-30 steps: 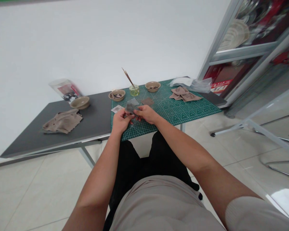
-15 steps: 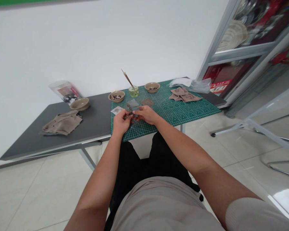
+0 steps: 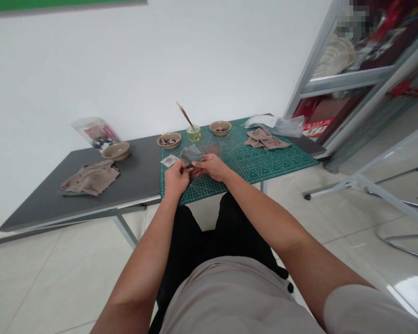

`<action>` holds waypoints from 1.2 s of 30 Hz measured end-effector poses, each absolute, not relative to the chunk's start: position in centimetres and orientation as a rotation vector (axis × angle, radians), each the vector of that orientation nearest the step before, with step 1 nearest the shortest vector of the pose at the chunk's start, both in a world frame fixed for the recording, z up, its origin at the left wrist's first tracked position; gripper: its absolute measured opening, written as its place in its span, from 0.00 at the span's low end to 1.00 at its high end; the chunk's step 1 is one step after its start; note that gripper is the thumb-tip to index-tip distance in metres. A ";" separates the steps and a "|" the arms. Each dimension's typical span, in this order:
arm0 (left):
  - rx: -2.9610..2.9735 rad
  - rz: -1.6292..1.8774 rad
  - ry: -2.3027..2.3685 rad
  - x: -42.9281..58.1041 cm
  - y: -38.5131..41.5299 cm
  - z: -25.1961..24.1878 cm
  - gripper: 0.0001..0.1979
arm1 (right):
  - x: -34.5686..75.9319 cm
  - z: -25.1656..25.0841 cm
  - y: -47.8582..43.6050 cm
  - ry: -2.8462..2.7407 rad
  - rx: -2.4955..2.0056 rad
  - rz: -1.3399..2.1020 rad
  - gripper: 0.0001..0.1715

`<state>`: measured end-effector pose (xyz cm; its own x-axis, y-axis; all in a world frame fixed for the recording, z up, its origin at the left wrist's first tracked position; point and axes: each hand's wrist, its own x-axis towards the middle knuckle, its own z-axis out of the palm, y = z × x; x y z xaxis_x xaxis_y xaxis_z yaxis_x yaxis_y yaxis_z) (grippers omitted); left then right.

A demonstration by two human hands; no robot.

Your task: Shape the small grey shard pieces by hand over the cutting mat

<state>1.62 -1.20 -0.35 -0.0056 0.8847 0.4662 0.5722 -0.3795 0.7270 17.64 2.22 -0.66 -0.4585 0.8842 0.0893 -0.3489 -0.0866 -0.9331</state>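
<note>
The grey piece sits near the middle of the frame, a bit to the left, and I see it right at the fingertips. It sticks out past them, up toward the top of the frame. It looks thin and bent, so I can't tell which way its long side runs. On my screen the left hand is below it and to the left, and the right hand is below it and to the right. Neither one looks clearly nearer – both reach its low edge.

Both hands are narrow, with the fingers bent in. I see the right thumb on the piece and the left fingers pinched at its low edge. The tips meet so close that I can't tell one finger from the next.

All this is over the green mat. A white card lies just left of the piece, and a brown patch lies just right of it. The jar with thin sticks stands higher up the frame – near, but not touching the hands
</note>
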 end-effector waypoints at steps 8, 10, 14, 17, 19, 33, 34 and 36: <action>1.785 1.337 1.377 1.5 -0.7 -0.6 0.09 | 17.5 0.0 1.9 -1.223 -0.711 1.725 0.11; 1.815 1.315 1.380 1.5 -0.8 -0.5 0.08 | 17.5 0.0 1.9 -1.231 -0.730 1.723 0.08; 1.938 1.279 1.446 1.5 -1.0 -0.4 0.07 | 17.4 -0.1 1.9 -1.246 -0.766 1.694 0.08; 1.999 1.272 1.487 1.6 -1.0 -0.3 0.08 | 17.3 -0.3 2.0 -1.251 -0.766 1.664 0.10; 2.028 1.287 1.510 1.7 -1.0 -0.2 0.09 | 17.2 -0.5 2.0 -1.251 -0.756 1.648 0.10; 1.965 1.308 1.502 1.4 -0.1 -0.5 0.07 | 17.1 -0.5 2.2 -1.226 -0.739 1.712 0.16; 1.981 1.304 1.502 1.4 -0.2 -0.5 0.07 | 17.1 -0.5 2.2 -1.230 -0.740 1.708 0.16; 2.011 1.294 1.515 1.5 -0.5 -0.5 0.07 | 17.1 -0.5 2.2 -1.240 -0.745 1.695 0.15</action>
<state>1.49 -0.49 -0.46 0.0329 0.8820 0.4701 0.6026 -0.3927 0.6947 17.09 2.16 -0.51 -0.4312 0.9017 0.0306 -0.3019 -0.1123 -0.9467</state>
